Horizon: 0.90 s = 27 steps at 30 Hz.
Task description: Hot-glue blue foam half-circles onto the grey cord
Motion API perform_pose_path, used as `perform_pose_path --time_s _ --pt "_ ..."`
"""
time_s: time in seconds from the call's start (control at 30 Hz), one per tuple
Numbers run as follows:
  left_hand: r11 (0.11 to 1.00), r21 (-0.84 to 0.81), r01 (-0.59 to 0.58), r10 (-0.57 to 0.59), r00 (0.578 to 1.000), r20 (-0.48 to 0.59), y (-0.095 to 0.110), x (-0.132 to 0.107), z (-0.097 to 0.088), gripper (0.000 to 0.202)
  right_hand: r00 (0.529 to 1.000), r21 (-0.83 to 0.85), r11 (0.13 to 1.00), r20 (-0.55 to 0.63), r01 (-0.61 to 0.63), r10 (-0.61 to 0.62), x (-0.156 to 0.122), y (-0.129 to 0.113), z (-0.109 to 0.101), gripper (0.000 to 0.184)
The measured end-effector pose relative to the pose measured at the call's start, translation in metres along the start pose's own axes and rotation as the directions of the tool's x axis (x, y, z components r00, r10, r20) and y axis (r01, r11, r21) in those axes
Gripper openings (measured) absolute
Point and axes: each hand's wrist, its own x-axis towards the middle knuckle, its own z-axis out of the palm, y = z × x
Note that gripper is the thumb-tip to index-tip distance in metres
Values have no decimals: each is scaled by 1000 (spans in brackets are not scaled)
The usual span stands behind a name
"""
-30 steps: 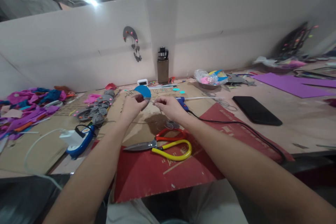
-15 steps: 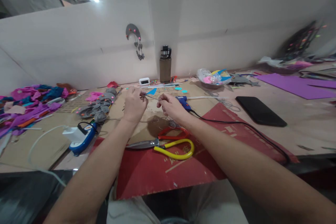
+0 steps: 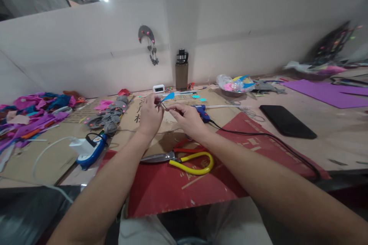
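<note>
Above the workbench my left hand (image 3: 150, 115) is closed in a pinch on a small blue foam piece (image 3: 169, 96), seen nearly edge-on. My right hand (image 3: 186, 118) is closed too, its fingertips meeting the left hand's on a thin wire or stick under the blue piece. Just behind my right hand lies a blue glue gun (image 3: 201, 111) with a black cord (image 3: 258, 136). Scissors with red and yellow handles (image 3: 184, 157) lie below my hands on a red sheet (image 3: 201, 176).
Grey felt pieces (image 3: 109, 116) and a blue charger with white plug (image 3: 87, 147) lie left. Colourful scraps (image 3: 31, 115) pile far left. A bottle (image 3: 181, 71), a small white clock (image 3: 158, 89), a bowl of scraps (image 3: 232, 84), a black phone (image 3: 287, 121) and purple sheets (image 3: 324, 92) sit behind and right.
The blue piece showed as a flat disc a second ago; now it is turned edge-on and looks small. My hands have drawn closer together, fingertips touching.
</note>
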Motion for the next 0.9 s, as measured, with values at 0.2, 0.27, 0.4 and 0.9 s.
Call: perform_pose_path --time_s 0.2,0.27,0.4,0.9 --pt "814 -470 341 -287 940 184 11 -2 3 12 999 -46 998 -9 33 -34 -1 -4 -2 22" --pt "682 -592 429 -325 903 280 14 -2 4 14 1000 -65 997 -9 29 -29 -1 -6 -3 22" --pt "570 -664 484 -356 874 331 19 -1 2 18 1000 -120 992 5 28 -28 -1 -8 -5 23" --pt "312 -805 505 -475 817 328 2 5 4 23 976 -442 893 -216 -89 -10 21 1 -54 24"
